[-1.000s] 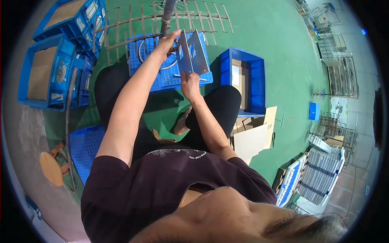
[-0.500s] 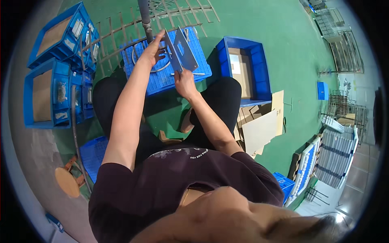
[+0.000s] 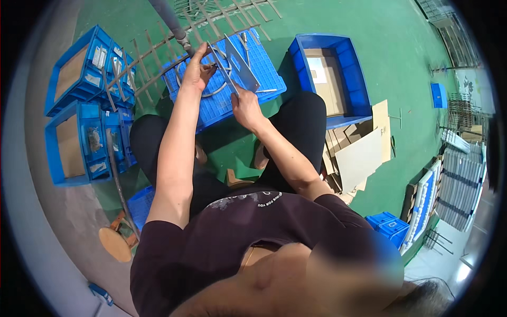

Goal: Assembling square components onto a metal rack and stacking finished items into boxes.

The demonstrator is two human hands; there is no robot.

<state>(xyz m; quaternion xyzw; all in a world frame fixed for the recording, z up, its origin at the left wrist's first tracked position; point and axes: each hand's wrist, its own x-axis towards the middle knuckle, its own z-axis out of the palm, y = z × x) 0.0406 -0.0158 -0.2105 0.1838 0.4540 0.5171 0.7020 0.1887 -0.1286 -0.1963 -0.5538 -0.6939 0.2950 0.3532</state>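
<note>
A grey bent sheet-metal piece (image 3: 247,78) with two upright plates stands tilted between my hands above a blue plastic crate (image 3: 268,68). My left hand (image 3: 198,75) holds its far left edge, thumb side up, some fingers curled behind the plate. Low on the near end, my right hand (image 3: 246,109) grips the piece with closed fingers. Beneath the piece, a curved pale hose or ring (image 3: 215,94) lies on the crate. A thin metal tool (image 3: 245,43) rests near the crate's far edge.
Beyond my left hand runs a pronged metal rack (image 3: 153,79) with a grey post (image 3: 170,21). An open blue bin (image 3: 353,79) stands right, cardboard sheets (image 3: 362,158) nearer me. Blue bins (image 3: 79,113) are stacked left, near a round wooden stool (image 3: 115,244).
The view has shifted, so the bins, crate and cardboard sit further right in it. Both hands keep their hold on the metal piece, which looks little changed in pose.
</note>
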